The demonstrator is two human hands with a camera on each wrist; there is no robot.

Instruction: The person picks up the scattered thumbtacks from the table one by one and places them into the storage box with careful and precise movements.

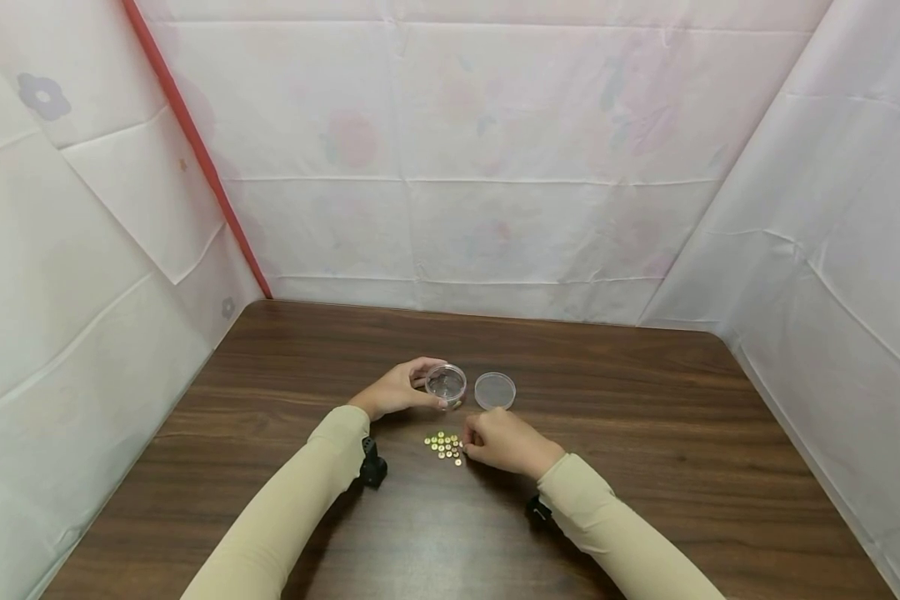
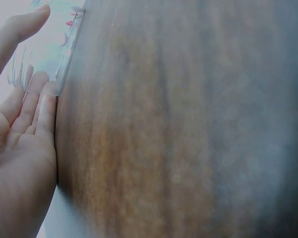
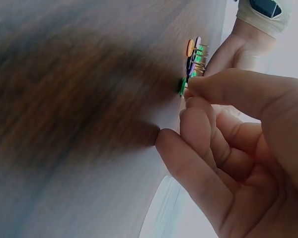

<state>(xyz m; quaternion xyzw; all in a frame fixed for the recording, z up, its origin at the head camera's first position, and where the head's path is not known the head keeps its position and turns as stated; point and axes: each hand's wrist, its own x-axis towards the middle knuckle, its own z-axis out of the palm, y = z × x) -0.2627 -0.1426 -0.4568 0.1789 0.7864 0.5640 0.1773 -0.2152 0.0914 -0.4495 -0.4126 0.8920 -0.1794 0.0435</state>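
Note:
My left hand (image 1: 399, 390) holds a round clear plastic container (image 1: 447, 382) from its left side, thumb at the near wall and fingers behind. The container stands open-topped on the table, and a few small coloured pieces show low inside it in the left wrist view. Several thumbtacks (image 1: 441, 442) lie in a cluster in front of it, gold undersides and pins up. At the cluster's right edge, my right hand (image 1: 512, 442) pinches a green-headed thumbtack (image 3: 183, 86) between thumb and index finger. Its other fingers are bent, one fingertip right at the tabletop.
A round clear lid (image 1: 495, 391) lies flat just right of the container, beyond the right hand. The dark wood table (image 1: 645, 467) extends to both sides. White printed cloth (image 1: 465, 150) hangs behind it and at the sides, with a red strip (image 1: 195, 142) at the left.

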